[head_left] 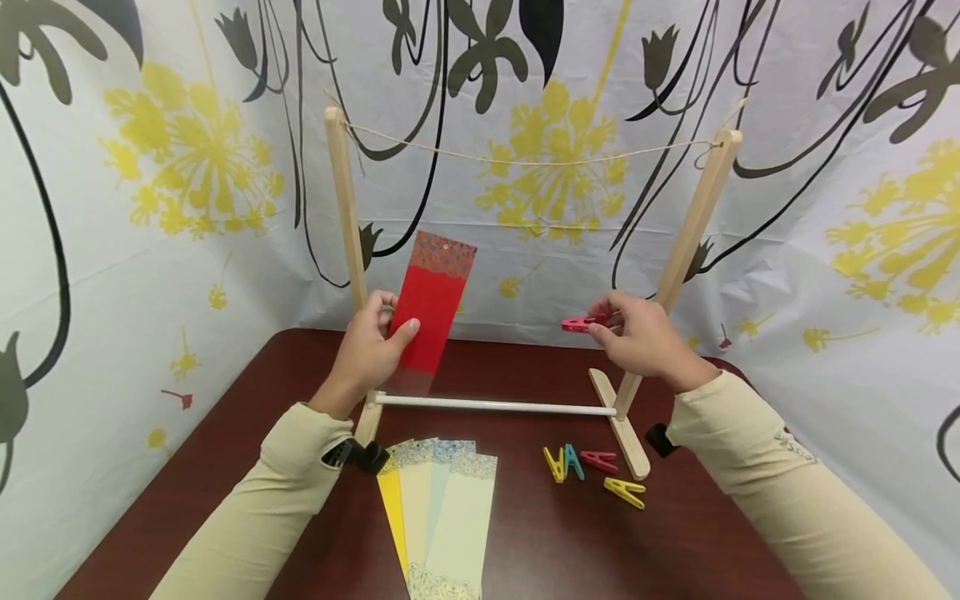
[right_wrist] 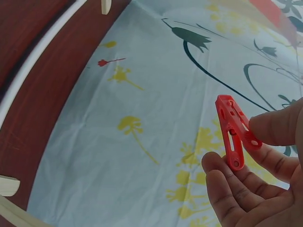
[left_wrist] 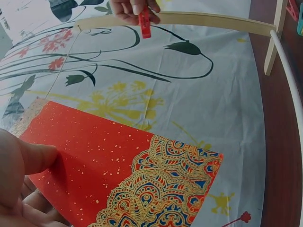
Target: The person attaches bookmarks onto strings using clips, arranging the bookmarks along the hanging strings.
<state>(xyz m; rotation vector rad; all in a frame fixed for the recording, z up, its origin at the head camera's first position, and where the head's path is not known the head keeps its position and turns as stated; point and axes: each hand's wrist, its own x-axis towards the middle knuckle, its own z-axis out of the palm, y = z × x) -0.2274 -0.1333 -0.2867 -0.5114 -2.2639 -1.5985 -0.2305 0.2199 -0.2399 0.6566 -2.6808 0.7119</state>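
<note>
Left hand (head_left: 375,346) grips a red card (head_left: 431,312) at nine o'clock, right hand (head_left: 637,333) pinches a red clothespin (head_left: 577,324) at three, neither on the string (head_left: 540,163), with more cards (head_left: 457,517) at six and clips (head_left: 598,456) at five untouched.

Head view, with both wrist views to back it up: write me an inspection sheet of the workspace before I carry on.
Surface: dark red-brown table, bearing frame, cards and clothespins.
Job's things: wooden frame upright, with string tied between its post tops and white bar low down; four fanned cards, overlapping; four loose clothespins, two yellow, one blue, one red.
Clutter: nothing seen.
Left hand: grips the red card, which is tilted and below the string.
Right hand: pinches the held red clothespin, apart from card and string.
Cables: nothing seen.
Surroundings: flower-printed sheet behind and at both sides.
</note>
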